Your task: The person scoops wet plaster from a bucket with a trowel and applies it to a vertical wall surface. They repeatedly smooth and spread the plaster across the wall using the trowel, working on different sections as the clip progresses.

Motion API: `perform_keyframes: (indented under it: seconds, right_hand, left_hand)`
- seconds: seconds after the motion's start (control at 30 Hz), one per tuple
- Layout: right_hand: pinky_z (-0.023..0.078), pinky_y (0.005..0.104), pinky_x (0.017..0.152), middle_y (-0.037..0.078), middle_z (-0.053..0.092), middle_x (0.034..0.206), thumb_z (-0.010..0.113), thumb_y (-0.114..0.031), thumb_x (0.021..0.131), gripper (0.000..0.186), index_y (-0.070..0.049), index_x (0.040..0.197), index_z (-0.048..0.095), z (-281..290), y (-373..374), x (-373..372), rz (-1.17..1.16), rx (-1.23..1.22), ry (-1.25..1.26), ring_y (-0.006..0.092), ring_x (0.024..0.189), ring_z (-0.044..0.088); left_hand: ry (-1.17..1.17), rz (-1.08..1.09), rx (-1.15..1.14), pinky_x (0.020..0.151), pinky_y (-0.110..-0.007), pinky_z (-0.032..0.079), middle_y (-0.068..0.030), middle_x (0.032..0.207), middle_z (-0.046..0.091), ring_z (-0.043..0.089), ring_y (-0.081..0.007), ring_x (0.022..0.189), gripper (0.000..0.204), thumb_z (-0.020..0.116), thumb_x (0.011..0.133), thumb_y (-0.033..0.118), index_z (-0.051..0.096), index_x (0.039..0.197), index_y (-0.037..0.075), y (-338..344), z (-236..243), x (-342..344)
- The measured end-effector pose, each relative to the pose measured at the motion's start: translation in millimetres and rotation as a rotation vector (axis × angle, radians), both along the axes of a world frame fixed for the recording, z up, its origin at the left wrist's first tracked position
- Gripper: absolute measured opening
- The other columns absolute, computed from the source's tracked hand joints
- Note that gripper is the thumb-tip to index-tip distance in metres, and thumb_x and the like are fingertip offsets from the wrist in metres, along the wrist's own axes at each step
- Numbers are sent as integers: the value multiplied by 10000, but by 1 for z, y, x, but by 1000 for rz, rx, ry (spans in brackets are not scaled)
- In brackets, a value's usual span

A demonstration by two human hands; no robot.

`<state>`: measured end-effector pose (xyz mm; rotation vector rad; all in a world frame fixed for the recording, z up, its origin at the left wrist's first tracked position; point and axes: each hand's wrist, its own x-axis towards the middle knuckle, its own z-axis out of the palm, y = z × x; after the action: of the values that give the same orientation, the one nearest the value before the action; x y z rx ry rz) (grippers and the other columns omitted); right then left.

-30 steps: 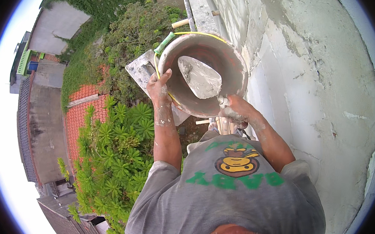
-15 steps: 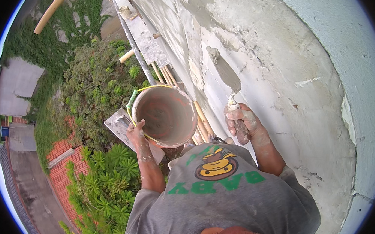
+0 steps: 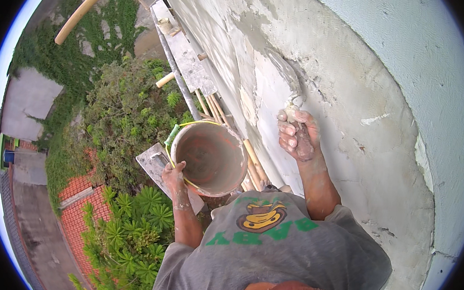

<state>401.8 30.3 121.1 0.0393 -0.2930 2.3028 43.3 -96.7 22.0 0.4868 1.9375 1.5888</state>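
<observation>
My left hand (image 3: 174,180) is closed on the near-left rim of a mortar-smeared bucket (image 3: 233,144) with a yellow handle and green grip. Grey residue with reddish streaks coats its inside. Beneath the bucket and beside that hand lies a flat, pale board-like tool (image 3: 147,160) with a dark handle, partly hidden. In my right hand (image 3: 308,129) is a trowel (image 3: 284,72), gripped by its mortar-crusted handle. Its blade points up and away, close against the grey plastered wall (image 3: 369,159); whether it touches cannot be told. Mortar spatters both my hands.
Scaffold planks (image 3: 187,57) run along the wall at far left, beside a metal pole (image 3: 176,62) and bamboo poles (image 3: 254,165). A bamboo end (image 3: 165,80) sticks out over the drop. Far below are trees (image 3: 133,112) and a red-tiled area (image 3: 86,218).
The trowel has turned, its blade now nearly edge-on near the wall, and my right hand has moved slightly up. My left hand keeps its hold on the bucket. The whole view has shifted a little.
</observation>
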Motion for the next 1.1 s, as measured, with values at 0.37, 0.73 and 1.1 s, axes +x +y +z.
perform_keyframes:
  seconds: [0.37,0.73,1.1]
  right_hand:
    - [511,341,461,73,611,694,526,-257,921,297,10,1045,570,40,7,2,-44,-51,-110,215,495,605]
    - [555,357,466,138,608,682,575,-162,863,236,26,999,529,79,10,-5,-80,151,-148,269,516,635]
    - [517,328,446,68,561,677,669,-117,777,205,-30,917,547,-1,29,-47,-196,271,-905,170,516,571]
  left_hand:
    - [141,-59,-82,558,-277,364,44,651,530,444,-84,583,112,731,693,40,621,699,21,-10,-4,-2]
    - [140,-32,-201,632,-285,434,2,735,615,541,-115,650,126,720,704,42,683,821,13,-19,-24,-10]
    - [108,62,-107,588,-283,376,41,691,530,459,-94,617,116,718,706,60,616,756,36,-66,-14,2]
